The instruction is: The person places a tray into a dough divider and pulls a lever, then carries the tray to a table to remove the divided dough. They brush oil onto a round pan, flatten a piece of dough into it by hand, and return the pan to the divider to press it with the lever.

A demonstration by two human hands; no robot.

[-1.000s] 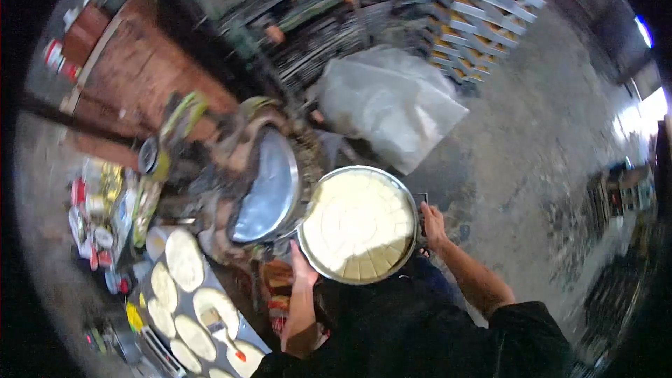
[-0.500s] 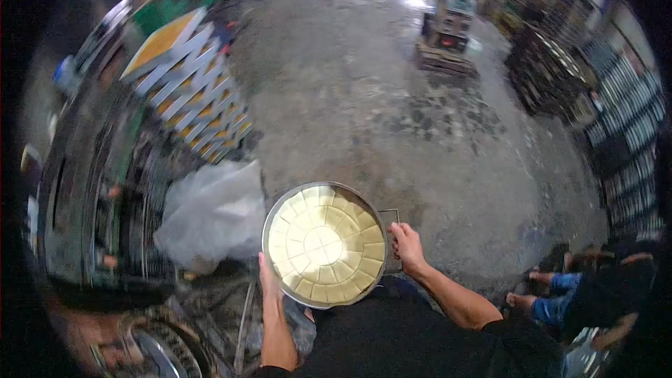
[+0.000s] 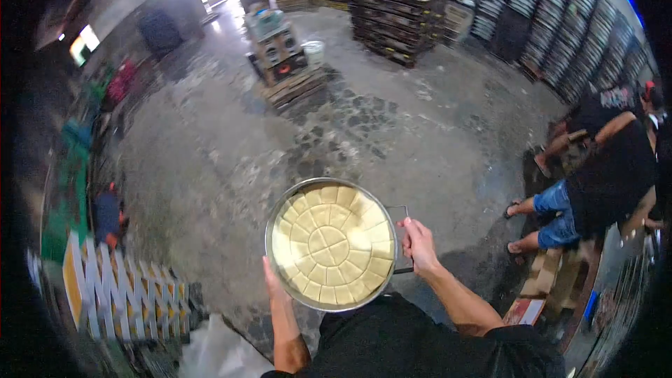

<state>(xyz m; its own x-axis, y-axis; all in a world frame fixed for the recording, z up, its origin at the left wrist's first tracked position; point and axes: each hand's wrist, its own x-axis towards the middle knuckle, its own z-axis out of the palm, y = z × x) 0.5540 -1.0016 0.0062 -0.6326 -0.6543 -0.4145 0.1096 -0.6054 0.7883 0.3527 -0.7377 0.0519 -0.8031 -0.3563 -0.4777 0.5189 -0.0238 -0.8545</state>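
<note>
I carry a round metal pan (image 3: 393, 264) in front of my body. Pale yellow dough (image 3: 334, 241) fills it, scored in rings and wedges around a quartered centre. My right hand (image 3: 418, 243) is wrapped round the wire handle (image 3: 401, 208) at the pan's right side. On the left, my left hand (image 3: 274, 281) supports the pan's lower left side, thumb along the outside; its other fingers are hidden beneath the pan.
A stacked machine (image 3: 280, 52) on a pallet stands ahead, beside a white bucket (image 3: 313, 50). Dark stacked racks (image 3: 395, 17) are behind. A white-and-yellow lattice stack (image 3: 126, 290) lies left, near plastic sheeting (image 3: 220, 350). Two people (image 3: 612, 161) are at the right.
My view has swung to the right, bringing the racks and the people further into sight. The lattice stack and plastic sheeting now sit lower left. Both hands keep hold of the pan.
</note>
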